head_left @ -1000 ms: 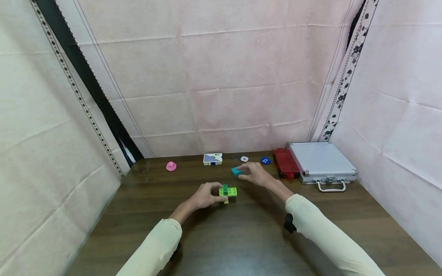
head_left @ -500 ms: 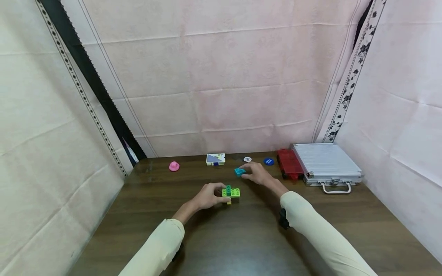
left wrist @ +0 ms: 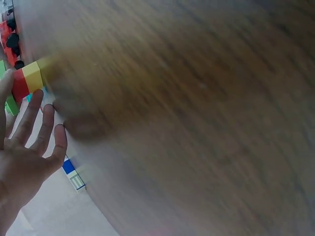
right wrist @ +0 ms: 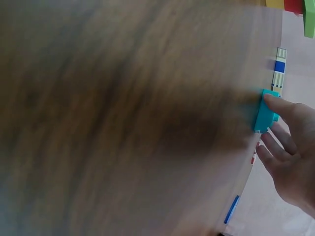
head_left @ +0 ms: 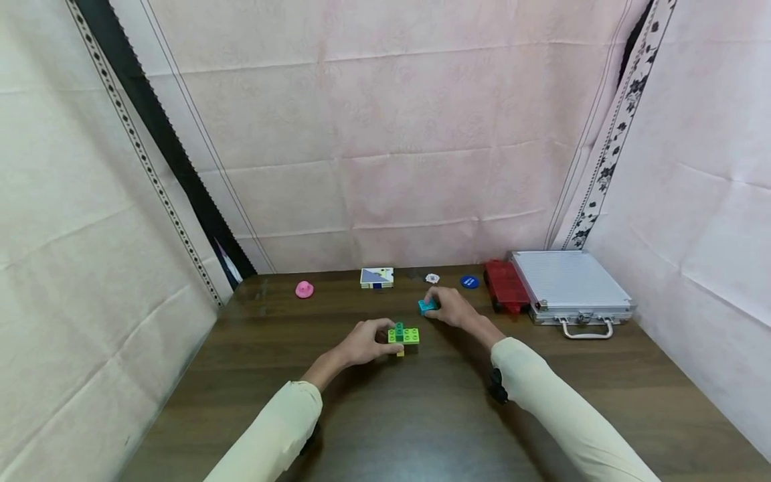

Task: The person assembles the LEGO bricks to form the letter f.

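My left hand (head_left: 363,343) grips a small stack of toy building bricks between thumb and fingers, at the middle of the table. A wide lime-green brick (head_left: 411,337) with a dark green piece (head_left: 399,329) on it tops the stack. In the left wrist view, a red brick (left wrist: 20,84) and a yellow brick (left wrist: 33,76) show below the green. Farther back and to the right, my right hand (head_left: 454,309) pinches a bright blue brick (head_left: 425,306). In the right wrist view, the thumb lies along one side of that blue brick (right wrist: 265,112), close over the tabletop.
Along the back edge lie a pink hat-shaped piece (head_left: 304,289), a stack of picture cards (head_left: 377,278), a small white piece (head_left: 432,278) and a blue disc (head_left: 469,282). At the right stand a red toy vehicle part (head_left: 506,286) and a silver case (head_left: 569,281).
My right hand has closed its thumb and fingers on the blue brick, which has shifted slightly right and nearer. The left hand keeps its hold on the stack.
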`<state>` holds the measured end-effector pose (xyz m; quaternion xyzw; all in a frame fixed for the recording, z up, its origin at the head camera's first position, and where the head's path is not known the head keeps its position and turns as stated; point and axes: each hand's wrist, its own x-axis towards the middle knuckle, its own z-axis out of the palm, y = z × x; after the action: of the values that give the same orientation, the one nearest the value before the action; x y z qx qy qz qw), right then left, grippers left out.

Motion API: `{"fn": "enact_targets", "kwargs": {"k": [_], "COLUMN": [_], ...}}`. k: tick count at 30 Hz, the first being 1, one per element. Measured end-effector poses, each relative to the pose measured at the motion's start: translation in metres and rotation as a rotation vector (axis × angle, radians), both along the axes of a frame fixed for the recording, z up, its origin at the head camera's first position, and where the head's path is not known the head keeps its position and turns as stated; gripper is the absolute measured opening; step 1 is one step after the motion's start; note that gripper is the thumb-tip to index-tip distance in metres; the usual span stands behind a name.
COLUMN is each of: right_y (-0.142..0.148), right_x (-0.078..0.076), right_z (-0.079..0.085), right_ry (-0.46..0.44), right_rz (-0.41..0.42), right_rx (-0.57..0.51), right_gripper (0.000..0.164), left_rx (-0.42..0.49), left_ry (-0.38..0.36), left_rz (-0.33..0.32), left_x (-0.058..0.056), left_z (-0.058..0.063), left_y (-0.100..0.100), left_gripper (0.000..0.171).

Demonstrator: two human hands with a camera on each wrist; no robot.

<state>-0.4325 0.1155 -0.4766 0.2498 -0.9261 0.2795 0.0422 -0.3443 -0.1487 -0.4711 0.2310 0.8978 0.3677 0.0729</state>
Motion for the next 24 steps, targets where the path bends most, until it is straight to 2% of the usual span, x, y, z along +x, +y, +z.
{"fn": "enact_targets", "kwargs": {"k": [8,15,24], "right_y": [0.007,0.012,0.009], "right_x": [0.007,0.015,0.033], "right_z": [-0.002,0.010,0.033], "right_ry": [0.026,0.070,0.153], "right_rz": [0.065,0.075,0.174], "right_rx": [0.040,0.088,0.046], "right_gripper": [0.046,0.043,0.042], "left_rx": [-0.011,0.034,0.059], "left_ry": [0.023,0.054,0.060], "left_rz": [-0.025,-0.040,-0.036], "left_x": [0.004,0.006,0.004], "left_z": [0.001,0.009,0.011], "left_y": [-0.002,-0.004,-0.001], "left_gripper": [0.056,0.057,0.039]}}
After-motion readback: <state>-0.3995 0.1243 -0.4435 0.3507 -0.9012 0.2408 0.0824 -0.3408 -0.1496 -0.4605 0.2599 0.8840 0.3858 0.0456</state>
